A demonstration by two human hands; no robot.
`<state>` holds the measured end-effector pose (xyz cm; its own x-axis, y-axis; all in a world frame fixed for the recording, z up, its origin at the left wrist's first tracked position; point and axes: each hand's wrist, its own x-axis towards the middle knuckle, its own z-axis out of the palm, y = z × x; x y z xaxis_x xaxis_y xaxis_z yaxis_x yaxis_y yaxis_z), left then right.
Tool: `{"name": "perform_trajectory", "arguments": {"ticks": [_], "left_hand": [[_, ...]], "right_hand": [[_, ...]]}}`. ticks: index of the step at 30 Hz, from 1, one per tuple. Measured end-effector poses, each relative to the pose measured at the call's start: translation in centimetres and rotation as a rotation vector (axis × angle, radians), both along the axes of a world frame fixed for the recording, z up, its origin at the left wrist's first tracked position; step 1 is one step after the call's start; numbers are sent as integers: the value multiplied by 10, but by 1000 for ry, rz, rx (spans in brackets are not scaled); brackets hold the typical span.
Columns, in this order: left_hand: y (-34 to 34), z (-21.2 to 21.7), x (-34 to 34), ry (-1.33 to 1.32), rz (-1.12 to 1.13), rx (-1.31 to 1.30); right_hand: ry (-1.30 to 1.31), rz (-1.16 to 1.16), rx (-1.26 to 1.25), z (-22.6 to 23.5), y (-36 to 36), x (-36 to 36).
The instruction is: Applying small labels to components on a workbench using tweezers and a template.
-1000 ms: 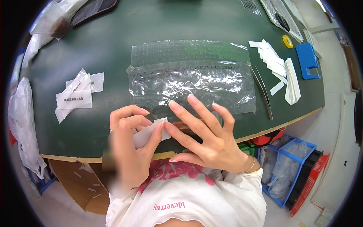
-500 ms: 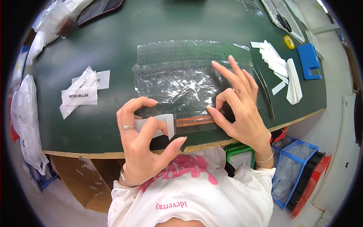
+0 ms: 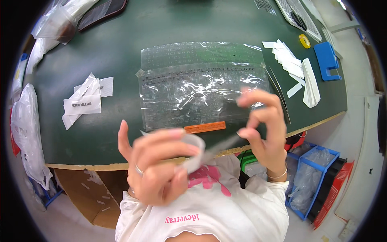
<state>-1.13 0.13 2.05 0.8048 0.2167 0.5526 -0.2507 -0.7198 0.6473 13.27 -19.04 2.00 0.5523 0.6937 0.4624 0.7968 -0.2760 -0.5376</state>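
My left hand [image 3: 159,173] is curled around a whitish roll of translucent tape [image 3: 196,155], above the table's front edge. From the roll a blurred translucent strip [image 3: 221,146] stretches to my right hand [image 3: 266,131], whose thumb and index finger pinch its end. Just beyond the hands lies an orange bar [image 3: 204,127] with raised lettering, touched by neither hand. Behind it a clear plastic sheet [image 3: 173,115] with rows of small letters lies flat, glare across its middle.
Left on the green table [image 3: 121,44] lie several translucent lettered strips [image 3: 82,104]. At right are tweezers [image 3: 279,94], white paper strips [image 3: 288,60], a yellow tape roll [image 3: 304,41], a blue tape dispenser [image 3: 327,62] and black-handled scissors [image 3: 299,21].
Both hands have lifted off the orange bar and drawn back toward me. A strip of tape now spans between them, and the bar lies uncovered.
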Motion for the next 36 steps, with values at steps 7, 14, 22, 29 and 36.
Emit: {"name": "perform_trajectory", "arguments": {"ticks": [7,14,22,29,36], "left_hand": [[-4,-1,-23,214,-128,-434],[-24,-17,-4,218,-310,271],[-21,-17,10,108,-359,287],[26,-7,-4,-36,-196,207],[127,-1,-31,158,642,510]], "right_hand": [[594,-91,-40,17,-19,-18],[-2,-31,-228,-8,-22,-10],[-299,-156,-174,-8,-43,-3],[49,-591,-205,-12,-62,32],[-50,-335,-66,-2,-30,37]]}}
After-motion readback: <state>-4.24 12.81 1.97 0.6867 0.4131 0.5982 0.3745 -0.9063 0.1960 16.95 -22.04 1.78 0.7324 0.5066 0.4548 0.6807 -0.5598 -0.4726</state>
